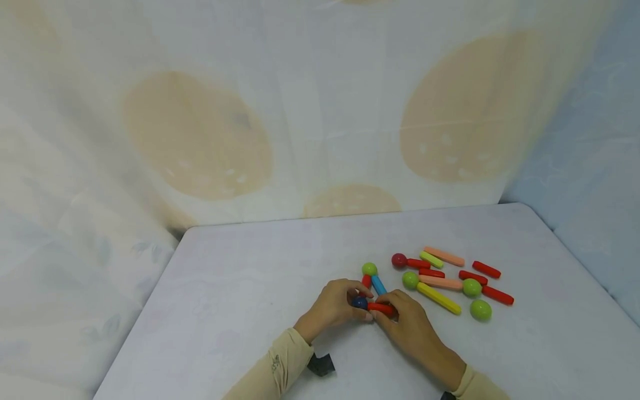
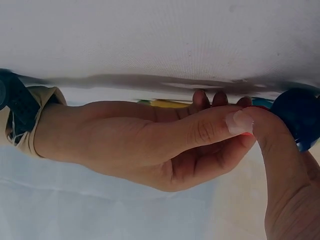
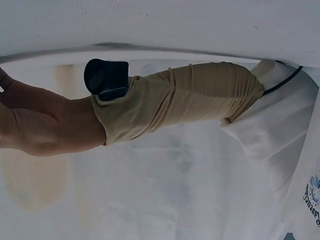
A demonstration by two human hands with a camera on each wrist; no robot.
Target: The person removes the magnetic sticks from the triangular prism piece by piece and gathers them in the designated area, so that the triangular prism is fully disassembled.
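Low and centre in the head view, the left hand [image 1: 334, 306] curls its fingers round a small glossy dark-blue ball [image 1: 359, 303], while the right hand [image 1: 407, 322] pinches a short red plastic rod [image 1: 381, 308] whose end meets that ball. Both pieces belong to a small frame that runs up through a light-blue rod [image 1: 378, 285] to a green ball [image 1: 369, 269] on the white cloth-covered table [image 1: 250, 278]. A likely slip, as a judgement: the smooth rounded ball could roll out of the pinch, or a sideways tug could break the joint and pull the blue rod askew, since the joints look only lightly seated. To the right lies a loose scatter of hard, shiny rods and balls [image 1: 450, 280], red, peach, yellow and green, with rounded ends, close enough for a knuckle to knock.
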